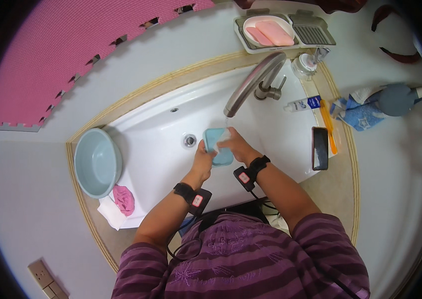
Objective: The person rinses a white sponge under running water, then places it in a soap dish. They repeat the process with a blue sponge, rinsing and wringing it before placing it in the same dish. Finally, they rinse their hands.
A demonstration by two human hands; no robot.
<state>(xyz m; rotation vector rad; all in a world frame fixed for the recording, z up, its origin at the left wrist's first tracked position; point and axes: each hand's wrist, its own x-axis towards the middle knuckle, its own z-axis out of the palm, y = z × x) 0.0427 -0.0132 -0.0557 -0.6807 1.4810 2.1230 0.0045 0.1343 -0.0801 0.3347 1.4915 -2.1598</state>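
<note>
Over the white washbasin [166, 168], my left hand [201, 160] grips the near left edge of a light-blue plastic dish [223, 159] with rounded corners. My right hand [238, 144] presses a white cloth or tissue [221, 140] against the inside of that dish. A thin stream of water falls from the spout of the curved metal faucet [246, 86], just beyond the dish. Left of the dish lies the metal drain plug [189, 140]. Part of the dish is hidden under my right fingers and the white cloth.
At the left rim stands a pale-blue plastic basin [98, 163], beside a pink cloth [124, 200] and a white cloth [112, 213]. Along the right rim lie a phone [320, 148], an orange toothbrush [329, 127] and a toothpaste tube [302, 104]. A glass pump bottle [304, 67] stands behind.
</note>
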